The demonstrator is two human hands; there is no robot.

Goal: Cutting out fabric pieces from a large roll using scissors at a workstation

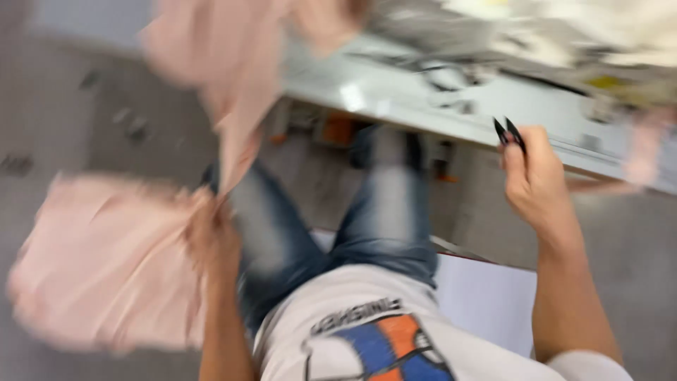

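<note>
My left hand (211,236) is down low on the left, blurry, fingers bunched closed. My right hand (534,180) is raised farther out on the right, forearm straight, fingers pinched together.

My left hand (211,236) grips pink cloth (106,261), soft, matt and creased; more of it (226,56) hangs blurred above. My right hand (536,180) holds snips (509,132) with dark, slightly glossy tips, the material too blurred to tell. The table (423,99) looks like smooth grey painted metal with a dull sheen. My jeans (395,212) are faded denim, my shirt (352,317) matt white cotton.
</note>
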